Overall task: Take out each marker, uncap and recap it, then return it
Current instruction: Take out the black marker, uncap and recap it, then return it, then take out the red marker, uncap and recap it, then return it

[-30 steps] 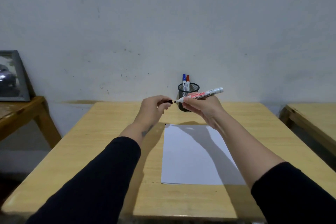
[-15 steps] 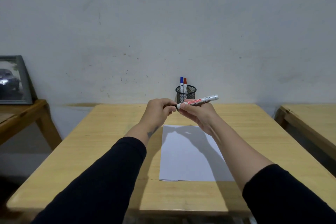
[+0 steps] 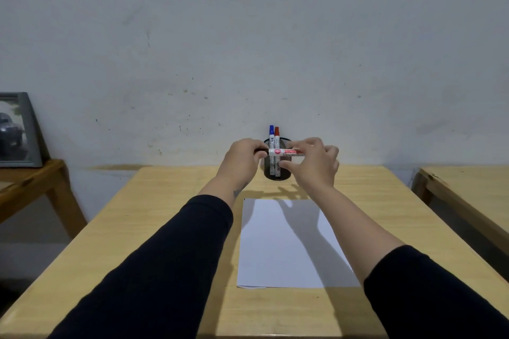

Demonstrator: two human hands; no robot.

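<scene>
A white marker (image 3: 283, 152) with red lettering lies level between my hands, in front of a black mesh cup (image 3: 275, 170) at the far end of the table. My left hand (image 3: 242, 162) is closed around its black cap end. My right hand (image 3: 314, 165) pinches the barrel with thumb and forefinger while the other fingers spread out. The cap sits against the barrel. A blue-capped marker (image 3: 271, 133) and a red-capped marker (image 3: 276, 135) stand upright in the cup.
A white sheet of paper (image 3: 286, 245) lies on the wooden table (image 3: 165, 215) near me. A second wooden table (image 3: 468, 190) stands at the right. At the left, a framed picture (image 3: 16, 132) leans on a side table (image 3: 30, 181).
My left hand brought the black cap onto the marker's tip. Both hands rose and moved toward the cup, and my right fingers spread apart.
</scene>
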